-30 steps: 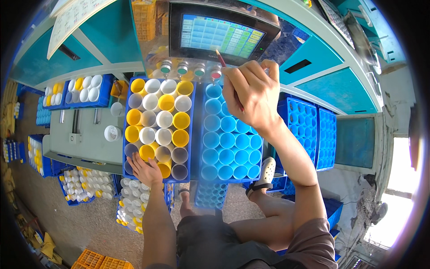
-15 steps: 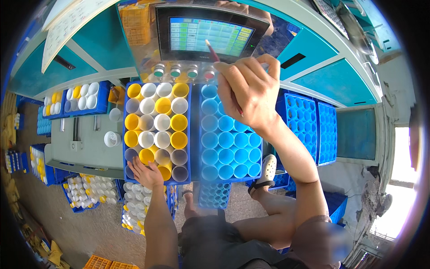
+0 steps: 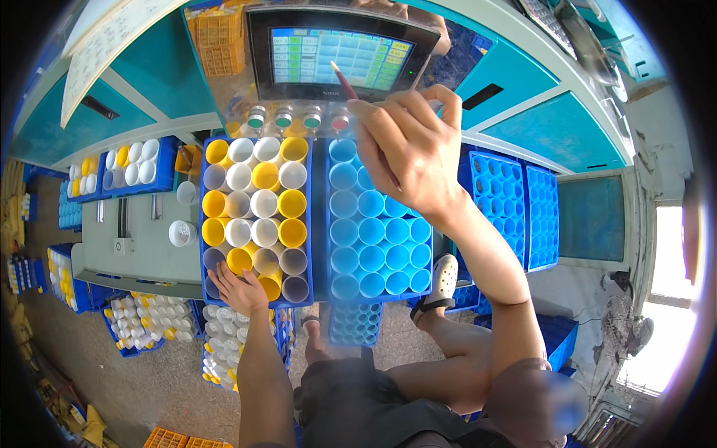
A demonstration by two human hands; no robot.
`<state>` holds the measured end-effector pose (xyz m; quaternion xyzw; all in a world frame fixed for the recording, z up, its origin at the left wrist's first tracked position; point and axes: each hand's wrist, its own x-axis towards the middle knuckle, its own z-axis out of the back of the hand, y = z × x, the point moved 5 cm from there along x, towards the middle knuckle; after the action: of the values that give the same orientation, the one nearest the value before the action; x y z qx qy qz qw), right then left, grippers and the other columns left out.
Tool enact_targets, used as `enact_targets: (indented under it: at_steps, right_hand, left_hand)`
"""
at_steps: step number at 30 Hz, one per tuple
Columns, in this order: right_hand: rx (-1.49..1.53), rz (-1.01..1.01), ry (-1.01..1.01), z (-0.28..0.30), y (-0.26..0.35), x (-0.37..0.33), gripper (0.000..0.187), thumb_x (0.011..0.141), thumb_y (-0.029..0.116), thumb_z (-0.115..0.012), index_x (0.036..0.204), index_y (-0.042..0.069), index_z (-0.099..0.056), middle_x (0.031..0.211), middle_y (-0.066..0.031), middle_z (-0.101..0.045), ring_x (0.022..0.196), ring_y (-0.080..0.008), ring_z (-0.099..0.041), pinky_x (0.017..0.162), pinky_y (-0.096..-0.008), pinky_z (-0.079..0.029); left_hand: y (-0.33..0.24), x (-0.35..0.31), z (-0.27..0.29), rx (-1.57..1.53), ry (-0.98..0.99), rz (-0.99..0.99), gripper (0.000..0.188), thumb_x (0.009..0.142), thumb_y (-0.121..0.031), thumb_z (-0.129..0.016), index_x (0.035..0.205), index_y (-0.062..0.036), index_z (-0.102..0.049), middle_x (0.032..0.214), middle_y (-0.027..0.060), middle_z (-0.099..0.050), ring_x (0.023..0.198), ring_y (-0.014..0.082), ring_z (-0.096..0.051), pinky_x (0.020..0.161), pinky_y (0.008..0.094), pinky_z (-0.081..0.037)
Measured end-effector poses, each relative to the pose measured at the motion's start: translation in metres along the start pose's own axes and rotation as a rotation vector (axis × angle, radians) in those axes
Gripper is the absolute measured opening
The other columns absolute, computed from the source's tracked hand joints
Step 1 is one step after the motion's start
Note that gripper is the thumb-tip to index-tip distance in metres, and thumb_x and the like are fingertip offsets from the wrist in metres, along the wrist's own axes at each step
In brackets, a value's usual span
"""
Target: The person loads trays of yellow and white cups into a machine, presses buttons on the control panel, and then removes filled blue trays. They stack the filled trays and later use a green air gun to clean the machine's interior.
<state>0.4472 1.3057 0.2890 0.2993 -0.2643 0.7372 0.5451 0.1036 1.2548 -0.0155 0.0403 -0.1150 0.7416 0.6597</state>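
My right hand (image 3: 420,149) is raised over the far part of a crate of light blue tubes (image 3: 371,234). Its fingers pinch a dark red pen (image 3: 346,87), whose pale tip lies over the lit touchscreen (image 3: 306,67); I cannot tell whether it touches. My left hand (image 3: 245,291), fingers spread, rests on the near left part of a blue crate (image 3: 309,231) packed with yellow, white and greyish tubes. That hand holds nothing and partly covers the tubes beneath it.
Green buttons (image 3: 284,117) and a red button (image 3: 340,121) line the panel below the screen. A white cup (image 3: 181,234) stands on the grey table (image 3: 104,246) at left. More crates of blue tubes (image 3: 496,196) stand at right; crates of white and yellow tubes (image 3: 153,319) sit below left.
The whole view has shifted slightly, so the screen and crates sit a little further left. Both hands keep nearly the same places, and the pen tip stays over the screen.
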Motion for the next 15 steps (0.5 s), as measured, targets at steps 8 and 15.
enact_targets:
  at_steps: [8, 15]
  right_hand:
    - [-0.046, 0.029, 0.066, -0.004, -0.003, -0.01, 0.011, 0.078, 0.016, -0.068, 0.085, 0.01, -0.063, 0.065, 0.001, -0.055, 0.068, -0.0153, -0.054, 0.082, -0.0401, -0.036]
    - [-0.072, 0.026, 0.044, -0.004, -0.004, -0.012, 0.011, 0.079, 0.016, -0.067, 0.088, 0.01, -0.063, 0.068, 0.0008, -0.057, 0.069, -0.0154, -0.055, 0.08, -0.0399, -0.036]
  left_hand:
    - [-0.001, 0.0, 0.001, -0.017, -0.004, 0.01, 0.05, 0.098, -0.038, -0.043, 0.138, -0.0075, -0.043, 0.144, 0.0086, -0.045, 0.145, 0.0305, -0.028, 0.105, 0.0478, -0.035]
    - [0.001, 0.0, -0.001, -0.003, 0.006, 0.014, 0.05, 0.098, -0.037, -0.044, 0.138, -0.0077, -0.043, 0.144, 0.0083, -0.046, 0.145, 0.0304, -0.029, 0.104, 0.0479, -0.036]
